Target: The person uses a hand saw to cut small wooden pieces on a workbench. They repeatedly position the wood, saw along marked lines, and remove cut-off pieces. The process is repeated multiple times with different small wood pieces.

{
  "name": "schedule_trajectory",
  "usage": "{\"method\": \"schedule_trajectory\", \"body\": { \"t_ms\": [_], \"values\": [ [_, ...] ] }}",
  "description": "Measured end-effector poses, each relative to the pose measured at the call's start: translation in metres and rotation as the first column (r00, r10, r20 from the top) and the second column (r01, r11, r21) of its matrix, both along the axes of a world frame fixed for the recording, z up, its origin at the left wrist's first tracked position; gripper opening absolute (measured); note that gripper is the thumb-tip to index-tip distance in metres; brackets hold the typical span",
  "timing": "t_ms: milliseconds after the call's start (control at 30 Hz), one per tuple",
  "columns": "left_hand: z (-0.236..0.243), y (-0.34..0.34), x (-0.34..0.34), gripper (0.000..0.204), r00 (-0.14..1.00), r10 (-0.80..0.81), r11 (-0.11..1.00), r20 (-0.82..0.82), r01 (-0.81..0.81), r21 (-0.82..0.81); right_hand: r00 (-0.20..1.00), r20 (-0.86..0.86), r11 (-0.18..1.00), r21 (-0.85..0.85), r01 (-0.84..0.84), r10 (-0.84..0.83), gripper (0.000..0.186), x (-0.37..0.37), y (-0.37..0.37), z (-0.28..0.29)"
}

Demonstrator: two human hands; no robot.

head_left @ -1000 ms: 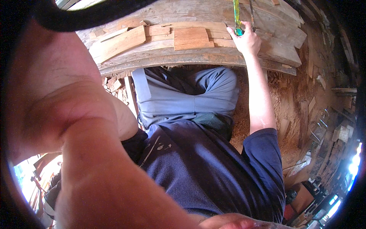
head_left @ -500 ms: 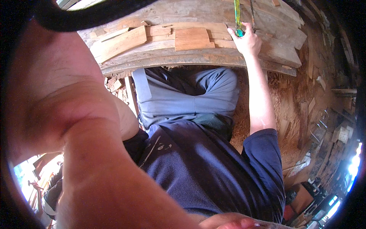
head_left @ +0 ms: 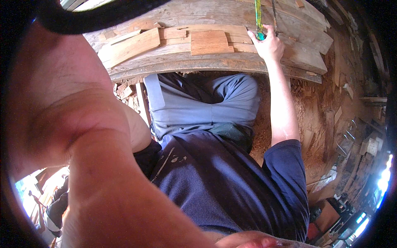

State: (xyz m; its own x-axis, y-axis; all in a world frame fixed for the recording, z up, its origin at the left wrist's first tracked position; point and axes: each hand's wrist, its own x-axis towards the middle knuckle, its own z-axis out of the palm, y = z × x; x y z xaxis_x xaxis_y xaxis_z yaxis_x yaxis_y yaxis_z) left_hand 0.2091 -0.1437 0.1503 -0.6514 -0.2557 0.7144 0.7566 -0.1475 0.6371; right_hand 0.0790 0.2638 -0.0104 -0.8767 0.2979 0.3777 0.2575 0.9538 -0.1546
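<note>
My left hand (head_left: 62,95) is raised very close to the camera at the left, its palm and wrist filling that side. Its fingers fall outside what shows. At the far right of the workbench (head_left: 248,65), my right hand (head_left: 270,46) rests on the wood. Thumb and fingers curl about the teal near end of a yellow-green strip (head_left: 259,18), whose exact kind I cannot make out. A thin dark rod (head_left: 273,16) runs alongside it, by the fingertips. To the left of this hand lies a flat, squarish wood piece (head_left: 209,42).
A longer board offcut (head_left: 135,47) and small wood scraps lie on the plank top. My legs (head_left: 198,109) are folded by its near edge. Sawdust (head_left: 306,111) and wood bits cover the floor at right. A dark strap (head_left: 99,18) crosses the upper left.
</note>
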Motion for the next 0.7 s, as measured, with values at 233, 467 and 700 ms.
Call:
{"method": "schedule_trajectory", "body": {
  "t_ms": [233, 467, 700],
  "values": [
    [0.000, 0.004, -0.001, 0.062, 1.000, 0.008, 1.000, -0.013, -0.008, 0.016, 0.998, 0.043, 0.999, 0.011, 0.045, -0.046, 0.072, 0.000, 0.001, -0.002],
    [0.007, -0.001, 0.006, 0.063, 0.998, 0.020, 0.997, -0.064, -0.015, 0.079, 0.996, 0.062, 0.998, -0.008, -0.070, 0.070, 0.060, 0.001, 0.008, -0.002],
    [0.025, -0.019, 0.022, 0.063, 0.985, 0.045, 0.985, -0.165, -0.017, 0.171, 0.989, 0.012, 0.987, -0.065, -0.147, 0.148, 0.059, 0.009, -0.005, 0.012]
  ]
}}
